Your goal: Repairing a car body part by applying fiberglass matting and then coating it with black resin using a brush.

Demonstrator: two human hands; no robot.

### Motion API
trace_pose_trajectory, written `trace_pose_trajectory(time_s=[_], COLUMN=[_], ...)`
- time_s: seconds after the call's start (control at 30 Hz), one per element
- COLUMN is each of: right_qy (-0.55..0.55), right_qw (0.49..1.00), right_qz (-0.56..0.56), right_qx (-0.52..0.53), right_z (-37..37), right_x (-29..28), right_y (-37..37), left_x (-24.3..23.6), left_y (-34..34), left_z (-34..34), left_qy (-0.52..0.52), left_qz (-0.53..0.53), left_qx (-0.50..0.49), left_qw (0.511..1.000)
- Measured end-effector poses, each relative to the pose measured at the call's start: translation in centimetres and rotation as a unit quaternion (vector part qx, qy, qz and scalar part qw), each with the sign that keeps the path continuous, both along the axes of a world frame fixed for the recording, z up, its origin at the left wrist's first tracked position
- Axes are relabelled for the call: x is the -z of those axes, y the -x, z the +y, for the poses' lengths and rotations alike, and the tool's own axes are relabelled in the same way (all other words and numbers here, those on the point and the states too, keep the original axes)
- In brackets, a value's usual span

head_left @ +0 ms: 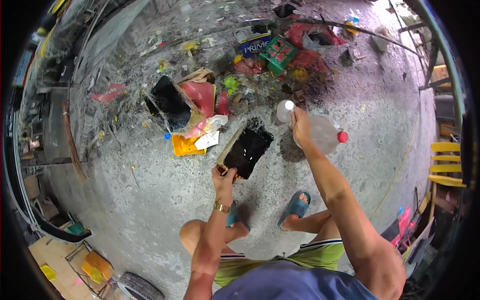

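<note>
My left hand (pixel 224 179), with a gold watch at the wrist, is closed on the near edge of an open box-shaped container (pixel 247 150). Its inside is black and glossy, and its rim looks ragged. With my right hand (pixel 301 131) I grip a small translucent bottle (pixel 283 113) by its white cap; part of the bottle is behind my fingers. Beside that hand, a large translucent plastic jug (pixel 324 135) with a red cap (pixel 342 137) lies on the concrete floor, partly covered by my wrist.
Left of the container lie another black-lined container (pixel 169 102), red plastic (pixel 200 97) and a yellow tub (pixel 186 145). Farther off are a green package (pixel 279 55), a blue package (pixel 255 46) and scattered scraps. A broom (pixel 72 145), a tyre (pixel 140 286) and a metal frame (pixel 434 40) stand around the edges.
</note>
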State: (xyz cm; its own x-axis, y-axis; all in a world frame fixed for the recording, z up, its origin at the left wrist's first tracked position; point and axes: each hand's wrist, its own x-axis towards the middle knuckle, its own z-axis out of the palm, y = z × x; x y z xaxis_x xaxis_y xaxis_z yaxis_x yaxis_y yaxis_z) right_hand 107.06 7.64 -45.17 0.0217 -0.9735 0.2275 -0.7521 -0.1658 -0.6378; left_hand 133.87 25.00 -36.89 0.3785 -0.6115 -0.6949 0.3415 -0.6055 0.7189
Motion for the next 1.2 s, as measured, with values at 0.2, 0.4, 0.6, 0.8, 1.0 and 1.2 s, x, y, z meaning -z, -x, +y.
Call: trace_pose_trajectory(time_s=[0.2,0.4,0.6,0.8,1.0,1.2], right_qy=[-0.077,-0.132,-0.393,-0.45,-0.459,-0.474], right_qw=[0.994,0.983,0.796,0.737,0.764,0.745], right_qz=[-0.07,0.103,0.393,0.422,0.381,0.404], right_qx=[0.033,-0.074,-0.242,-0.277,-0.246,-0.241], right_z=[3.5,4.3,5.6,6.7,7.1,6.9], right_x=[-2.7,-10.7,-7.4,-6.0,-5.9,-6.4], right_y=[0.6,-1.7,-3.7,-4.9,-4.4,-4.5], left_x=[6.5,9.6,10.4,9.8,10.6,11.7], left_y=[0.4,1.4,3.1,3.6,3.6,3.7], left_z=[-2.7,-2.6,-1.1,0.0,0.7,1.1], left_qy=[0.073,0.07,0.109,0.09,0.069,0.083], left_qz=[-0.011,0.006,-0.064,-0.131,-0.097,-0.132], left_qx=[-0.004,-0.02,0.013,0.097,0.102,0.103], left_qw=[0.997,0.997,0.992,0.982,0.988,0.982])
